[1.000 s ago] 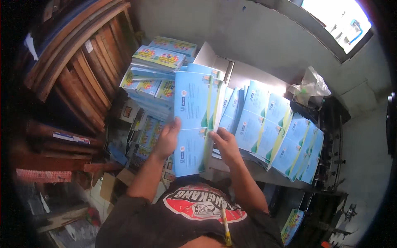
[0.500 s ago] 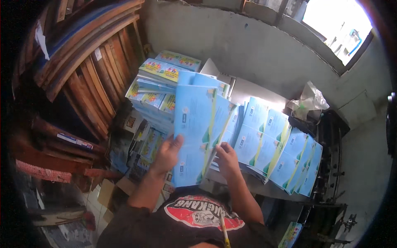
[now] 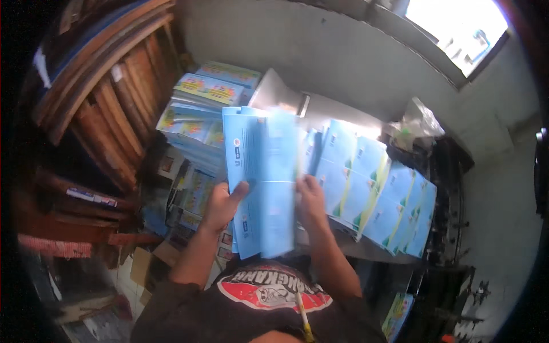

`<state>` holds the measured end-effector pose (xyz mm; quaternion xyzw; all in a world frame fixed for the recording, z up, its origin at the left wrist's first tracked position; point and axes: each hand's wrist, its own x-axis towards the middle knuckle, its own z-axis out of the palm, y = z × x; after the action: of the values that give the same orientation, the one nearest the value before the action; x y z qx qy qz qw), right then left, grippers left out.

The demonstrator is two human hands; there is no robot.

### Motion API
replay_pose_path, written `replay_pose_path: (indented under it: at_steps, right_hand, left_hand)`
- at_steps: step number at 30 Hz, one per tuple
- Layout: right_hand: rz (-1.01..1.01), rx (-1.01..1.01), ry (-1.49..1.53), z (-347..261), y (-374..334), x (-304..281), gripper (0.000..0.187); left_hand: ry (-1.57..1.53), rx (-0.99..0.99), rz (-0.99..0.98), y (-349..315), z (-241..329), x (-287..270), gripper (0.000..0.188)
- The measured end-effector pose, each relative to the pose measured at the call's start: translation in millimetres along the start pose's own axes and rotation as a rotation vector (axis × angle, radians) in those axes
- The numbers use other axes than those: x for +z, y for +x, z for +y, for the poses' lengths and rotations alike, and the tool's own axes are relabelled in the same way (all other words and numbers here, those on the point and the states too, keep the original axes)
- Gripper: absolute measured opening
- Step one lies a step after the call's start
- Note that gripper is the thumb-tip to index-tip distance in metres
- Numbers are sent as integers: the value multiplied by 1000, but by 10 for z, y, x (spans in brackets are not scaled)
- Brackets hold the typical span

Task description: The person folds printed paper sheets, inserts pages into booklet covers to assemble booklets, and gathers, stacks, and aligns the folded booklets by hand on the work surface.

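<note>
I hold a stack of light blue printed sheets upright in front of my chest, above the near edge of the table. My left hand grips the stack's left edge, thumb across the front and the other fingers wrapped behind, clamped on the paper. My right hand is at the right edge, its fingers pressed against the sheets there, which look blurred. Just to the right, more blue sheets with green and yellow corners lie fanned out in overlapping rows across the table. Behind my left hand, piles of colourful printed sheets are stacked high. Wooden boards lean against the wall on the far left. A crumpled plastic bag sits at the far end of the table.
</note>
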<state>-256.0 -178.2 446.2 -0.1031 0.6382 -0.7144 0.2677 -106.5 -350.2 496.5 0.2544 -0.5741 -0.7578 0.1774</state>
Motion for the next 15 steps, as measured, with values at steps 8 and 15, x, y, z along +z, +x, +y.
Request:
replay_pose_path:
  at_steps: [8,15]
  right_hand:
    - [412,-359,-1416,-209,106,-164,65]
    - [200,-305,-1141,-62,201,-400,59]
  left_hand:
    - [316,-77,66,26,-110,-85,33]
    - [352,-67,109,153,-315,-203,39]
